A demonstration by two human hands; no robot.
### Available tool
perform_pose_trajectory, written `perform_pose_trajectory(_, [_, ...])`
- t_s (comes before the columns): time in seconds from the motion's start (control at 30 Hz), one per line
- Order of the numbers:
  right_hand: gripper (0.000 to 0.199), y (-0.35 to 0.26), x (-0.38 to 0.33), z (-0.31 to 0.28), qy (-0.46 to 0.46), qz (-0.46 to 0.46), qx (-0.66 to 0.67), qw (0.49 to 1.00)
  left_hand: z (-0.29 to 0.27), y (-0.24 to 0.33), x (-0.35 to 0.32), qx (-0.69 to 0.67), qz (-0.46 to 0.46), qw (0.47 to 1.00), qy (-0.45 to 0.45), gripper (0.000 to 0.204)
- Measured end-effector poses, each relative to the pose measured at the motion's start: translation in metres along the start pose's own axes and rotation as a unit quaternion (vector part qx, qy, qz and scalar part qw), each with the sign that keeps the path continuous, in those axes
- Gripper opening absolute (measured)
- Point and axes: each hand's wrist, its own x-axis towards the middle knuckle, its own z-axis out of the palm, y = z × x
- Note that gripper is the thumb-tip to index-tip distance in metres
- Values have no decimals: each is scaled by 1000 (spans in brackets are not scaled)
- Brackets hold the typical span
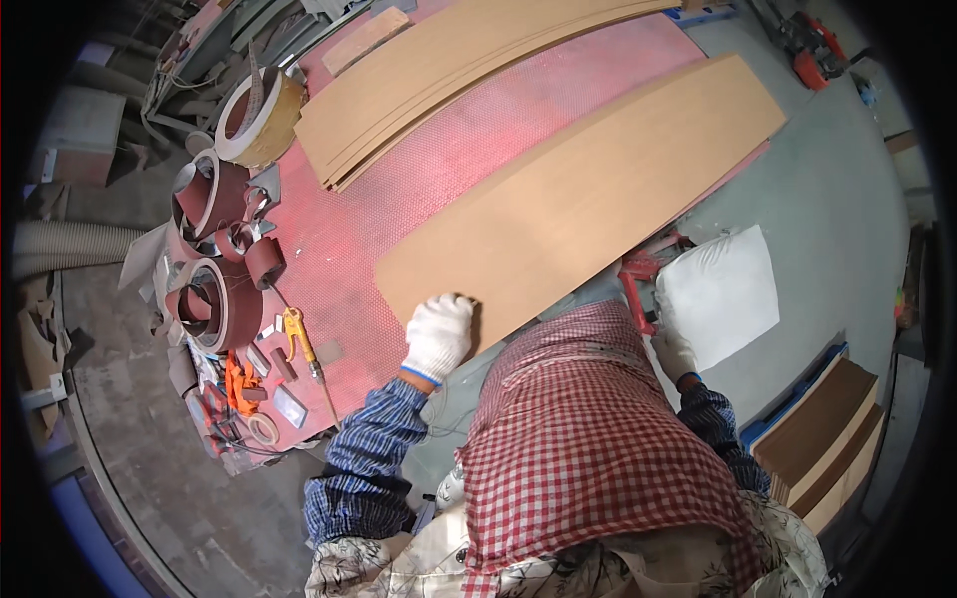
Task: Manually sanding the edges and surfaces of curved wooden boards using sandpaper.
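Resting on the near end of a long wooden panel (588,204), the left hand (437,337) wears a white glove, its fingers curled over the panel's corner and gripping it. The panel lies flat and slantwise across the red surface (419,169), its far end reaching past the surface's edge toward the grey floor (827,209). The right hand (676,354), also gloved in white, sits low beside a white sheet (720,294) and just by a red clamp (638,274); whether it is open or closed cannot be told, since a red checked cloth (588,439) covers part of it. Farther up the surface lies a stack of similar thin boards (449,75), well apart from the held panel. Along the left edge stand several rolls of reddish sanding belt (214,299), a large roll of tape (257,118), an orange tool (239,384) and a yellow-handled air nozzle (297,334). At the lower right, 2 brown boards (822,439) lean near a blue frame.
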Motion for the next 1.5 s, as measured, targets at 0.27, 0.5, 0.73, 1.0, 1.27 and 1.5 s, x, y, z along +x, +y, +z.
perform_pose_trajectory(0.27, [31, -8, 53, -20, 25, -71, -69, 995, -3, 49, 64, 9, 32, 999, 2, 17])
perform_pose_trajectory(0.5, [30, -14, 69, -55, 38, -55, -38, 997, -9, 104, 133, 22, 50, 999, 2, 18])
perform_pose_trajectory(0.73, [31, 48, 101, -91, 35, 8, 37, 999, -20, 179, 229, 24, 69, 997, 25, 19])
perform_pose_trajectory(1.0, [36, 75, 128, -151, 7, 92, 83, 992, -38, 265, 358, 9, 136, 990, 40, 23])
perform_pose_trajectory(1.27, [35, 109, 144, -161, 18, 150, 141, 978, -76, 367, 490, -73, 130, 989, 8, 24])
perform_pose_trajectory(1.5, [39, 109, 146, -178, -45, 233, 175, 956, -89, 438, 588, -84, 156, 984, -6, 27])
